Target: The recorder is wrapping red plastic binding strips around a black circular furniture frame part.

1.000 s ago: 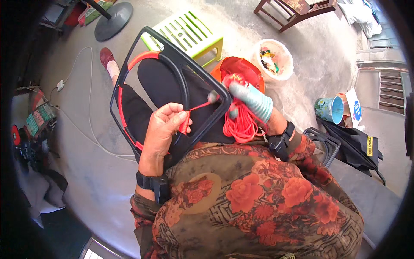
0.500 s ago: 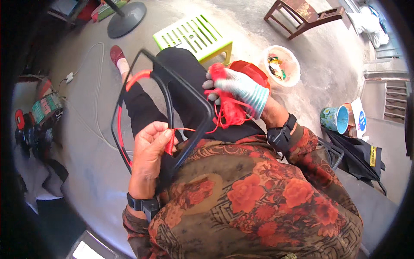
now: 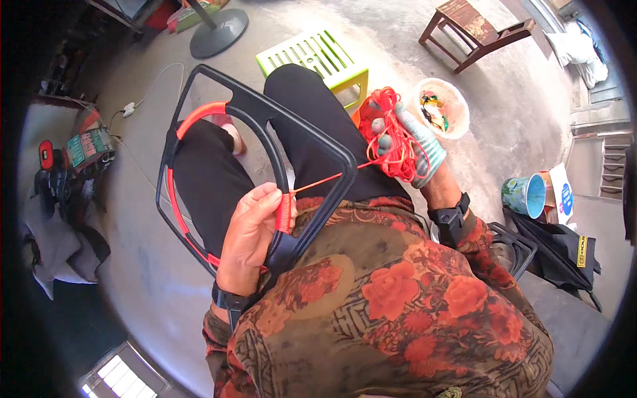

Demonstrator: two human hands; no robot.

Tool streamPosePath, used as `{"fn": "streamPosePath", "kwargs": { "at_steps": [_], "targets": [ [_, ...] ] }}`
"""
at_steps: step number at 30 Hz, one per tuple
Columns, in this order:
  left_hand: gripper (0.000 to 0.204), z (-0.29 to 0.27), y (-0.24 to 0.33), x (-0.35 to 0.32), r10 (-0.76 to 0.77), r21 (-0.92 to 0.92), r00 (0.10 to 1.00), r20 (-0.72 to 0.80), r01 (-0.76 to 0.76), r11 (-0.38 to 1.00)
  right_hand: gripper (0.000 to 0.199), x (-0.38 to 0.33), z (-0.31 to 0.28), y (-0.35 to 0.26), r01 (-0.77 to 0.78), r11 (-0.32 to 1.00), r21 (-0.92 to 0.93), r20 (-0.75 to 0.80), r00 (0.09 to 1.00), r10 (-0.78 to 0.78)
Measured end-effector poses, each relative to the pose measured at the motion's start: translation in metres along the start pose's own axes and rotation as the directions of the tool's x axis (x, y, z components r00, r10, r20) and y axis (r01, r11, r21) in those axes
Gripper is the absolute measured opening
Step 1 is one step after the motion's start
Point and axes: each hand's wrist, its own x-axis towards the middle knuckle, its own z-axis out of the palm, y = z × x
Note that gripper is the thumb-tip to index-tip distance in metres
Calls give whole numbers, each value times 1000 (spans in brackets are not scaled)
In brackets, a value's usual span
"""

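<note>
Across my lap lies a black frame (image 3: 345, 174) with a rounded ring inside a squarish outer rim. Red cord is wound in tight bands (image 3: 283, 213) around parts of the ring. My bare left hand (image 3: 251, 219) pinches the ring at the wound band nearest me. From that spot a taut red strand (image 3: 322, 182) runs over the frame's side to a loose bundle of red cord (image 3: 396, 149). My right hand (image 3: 423, 147), in a striped glove with grey fingertips, is closed around the bundle, right of my knee.
A green slatted plastic stool (image 3: 312, 56) stands just beyond my knees. Right of it are a pale bucket (image 3: 458, 106) with scraps inside and a wooden chair (image 3: 464, 26). A blue patterned bucket (image 3: 524, 196) and black bag (image 3: 564, 252) sit at the right. A round stand base (image 3: 219, 33) is far left.
My right hand has moved right with the cord bundle, and the strand to the frame is now straight. The frame and my left hand sit slightly further right in view.
</note>
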Motion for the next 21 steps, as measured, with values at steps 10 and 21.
{"fn": "streamPosePath", "kwargs": {
  "at_steps": [10,21],
  "targets": [
    [14,-2,-2,5,64,-31,998,21,-63,998,29,4,59,13,23,586,-810,209,945,252],
    [23,-11,-16,7,178,74,983,-40,-174,982,25,54,74,86,-252,797,-549,179,896,406]
  ]
}}
